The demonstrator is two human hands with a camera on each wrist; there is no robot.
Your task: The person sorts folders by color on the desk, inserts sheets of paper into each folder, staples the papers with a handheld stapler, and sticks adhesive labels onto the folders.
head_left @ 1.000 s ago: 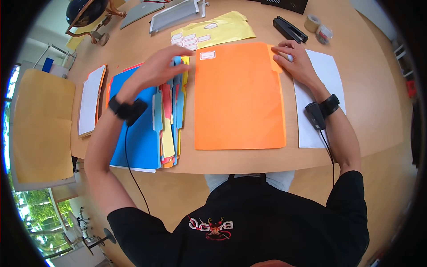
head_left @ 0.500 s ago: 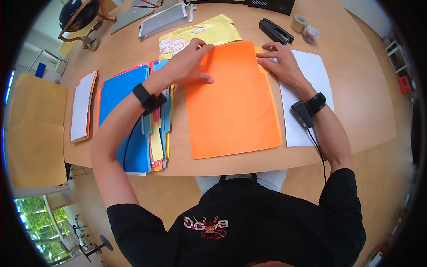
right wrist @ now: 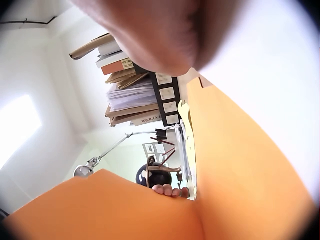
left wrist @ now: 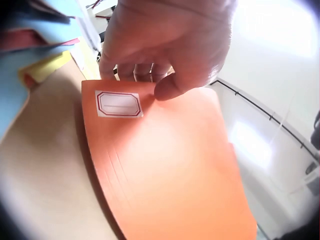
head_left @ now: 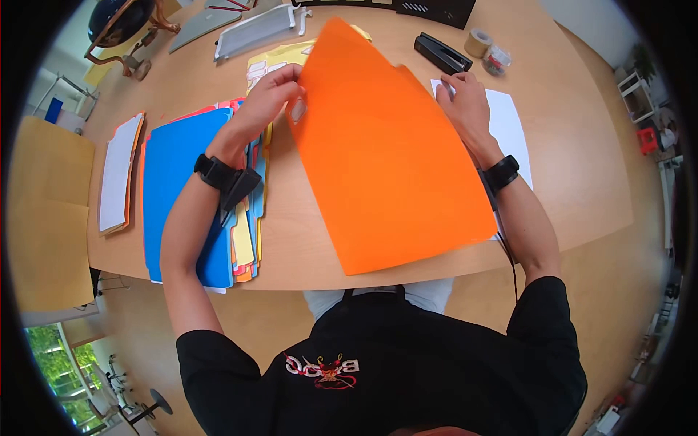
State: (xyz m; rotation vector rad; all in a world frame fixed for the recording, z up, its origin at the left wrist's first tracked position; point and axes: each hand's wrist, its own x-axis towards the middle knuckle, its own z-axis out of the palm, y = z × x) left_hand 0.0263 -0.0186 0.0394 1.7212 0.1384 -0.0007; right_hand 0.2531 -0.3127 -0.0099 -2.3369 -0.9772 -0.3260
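Observation:
An orange folder (head_left: 385,160) stands partly lifted and tilted, its front leaf raised. The left hand (head_left: 265,105) pinches its edge beside a red-bordered label (head_left: 297,110); in the left wrist view the thumb of that hand (left wrist: 170,40) presses on the orange face (left wrist: 165,160), with the other fingers behind. Seen from the right wrist, the folder is spread open, with left fingertips (right wrist: 170,190) over the raised leaf (right wrist: 115,210). The right hand (head_left: 467,112), fingers loosely bent, is over the top of a white sheet (head_left: 511,131), beside the folder; its fingertip contact is unclear.
Blue folder (head_left: 182,182) tops a multicoloured stack at left, with white papers (head_left: 120,174) beyond. Behind are a yellow label sheet (head_left: 280,54), a grey tray (head_left: 258,33), a stapler (head_left: 442,54), tape (head_left: 478,43) and a globe (head_left: 120,25).
The left hand has gripped the folder's labelled edge and lifted it, tilting the orange leaf up. The right hand has left the folder's tab and shifted right over the white sheet.

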